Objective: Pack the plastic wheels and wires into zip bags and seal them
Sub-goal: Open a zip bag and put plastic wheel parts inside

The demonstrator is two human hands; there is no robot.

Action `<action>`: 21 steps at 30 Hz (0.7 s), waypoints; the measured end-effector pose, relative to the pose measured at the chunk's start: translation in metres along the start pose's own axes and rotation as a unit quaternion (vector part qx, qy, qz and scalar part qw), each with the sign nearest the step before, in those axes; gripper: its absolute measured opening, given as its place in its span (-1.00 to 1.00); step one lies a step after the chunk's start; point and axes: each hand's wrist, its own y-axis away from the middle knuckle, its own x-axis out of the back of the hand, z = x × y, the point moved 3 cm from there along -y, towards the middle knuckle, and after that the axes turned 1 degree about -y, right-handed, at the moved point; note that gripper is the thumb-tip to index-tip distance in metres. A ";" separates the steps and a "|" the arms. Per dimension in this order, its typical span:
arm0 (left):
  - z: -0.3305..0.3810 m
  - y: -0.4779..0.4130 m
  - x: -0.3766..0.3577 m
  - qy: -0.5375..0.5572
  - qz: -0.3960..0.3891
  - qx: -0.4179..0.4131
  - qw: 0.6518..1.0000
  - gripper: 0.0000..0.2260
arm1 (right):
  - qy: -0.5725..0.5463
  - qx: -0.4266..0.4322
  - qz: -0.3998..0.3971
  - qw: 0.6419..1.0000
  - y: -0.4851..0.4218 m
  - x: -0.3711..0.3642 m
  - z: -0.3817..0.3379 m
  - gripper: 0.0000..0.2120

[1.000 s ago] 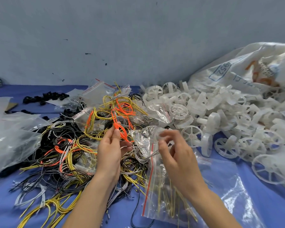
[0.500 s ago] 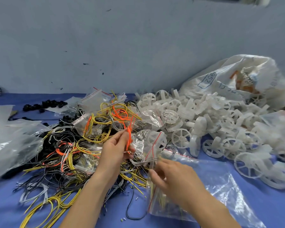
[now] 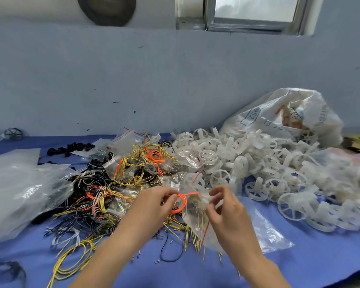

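Note:
My left hand pinches a looped orange wire at the mouth of a clear zip bag with a red seal strip. My right hand pinches the bag's upper edge and holds it up over the blue table. The bag contains yellow wires. A tangled heap of yellow, orange, black and white wires lies left of my hands. A big pile of white plastic wheels spreads to the right.
A large white sack leans on the wall at the back right. Clear plastic bags lie at the left, another flat one under my right hand. Small black parts sit at the back left. The blue table is bare near me.
The orange wire has come out of the heap and now sits at the bag's mouth. My right hand lifted the bag's edge. The camera tilted up, showing a window.

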 end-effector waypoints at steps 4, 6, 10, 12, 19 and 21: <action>0.013 0.009 0.013 -0.012 -0.011 -0.005 1.000 -0.84 | 0.010 0.019 0.020 1.000 0.001 0.013 -0.014 -0.80; 0.020 0.008 0.013 -0.029 -0.040 -0.007 0.999 -0.82 | 0.022 0.048 0.016 0.998 0.003 0.014 -0.023 -0.81; 0.029 -0.001 0.005 -0.009 -0.083 0.029 0.996 -0.82 | 0.060 0.137 -0.035 0.988 0.016 0.004 -0.040 -0.91; 0.028 -0.006 0.001 0.054 -0.089 0.080 0.991 -0.87 | 0.070 0.167 -0.033 0.983 0.022 0.000 -0.046 -0.83; 0.018 0.002 -0.022 0.475 -0.100 0.245 0.840 -0.95 | 0.033 0.144 -0.023 0.989 0.018 -0.008 -0.042 -0.93; 0.017 0.007 -0.032 0.526 -0.128 0.236 0.807 -0.90 | 0.017 0.144 -0.020 0.989 0.017 -0.012 -0.044 -0.92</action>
